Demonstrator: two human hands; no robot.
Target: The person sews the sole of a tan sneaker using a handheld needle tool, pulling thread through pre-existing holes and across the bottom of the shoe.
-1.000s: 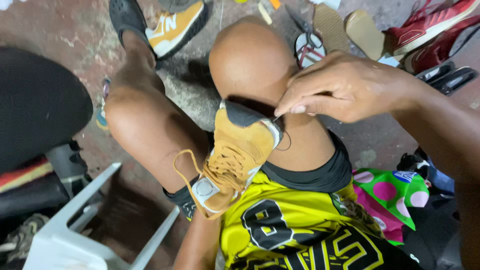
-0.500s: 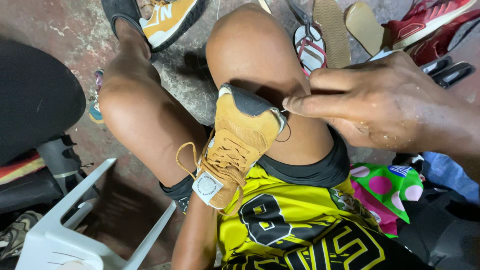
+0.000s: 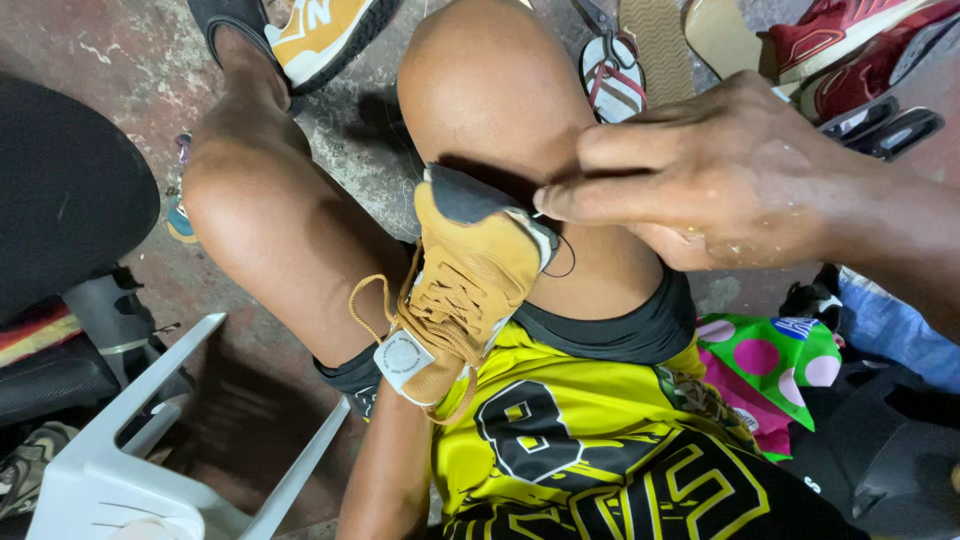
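A tan lace-up boot (image 3: 465, 285) with a dark padded collar, a pale sole edge and a round white tag tied among its loose laces lies sole-down along the person's right thigh, toe pointing toward the yellow jersey (image 3: 560, 440). The right hand (image 3: 720, 175) reaches over the knee, its fingers (image 3: 590, 195) pressed together and pinching something thin at the boot's heel, where a dark thread loops; what exactly they grip cannot be told. The left forearm runs up under the boot, its hand hidden, and sandals (image 3: 640, 60) and red shoes (image 3: 850, 45) lie on the concrete floor (image 3: 110, 60) beyond.
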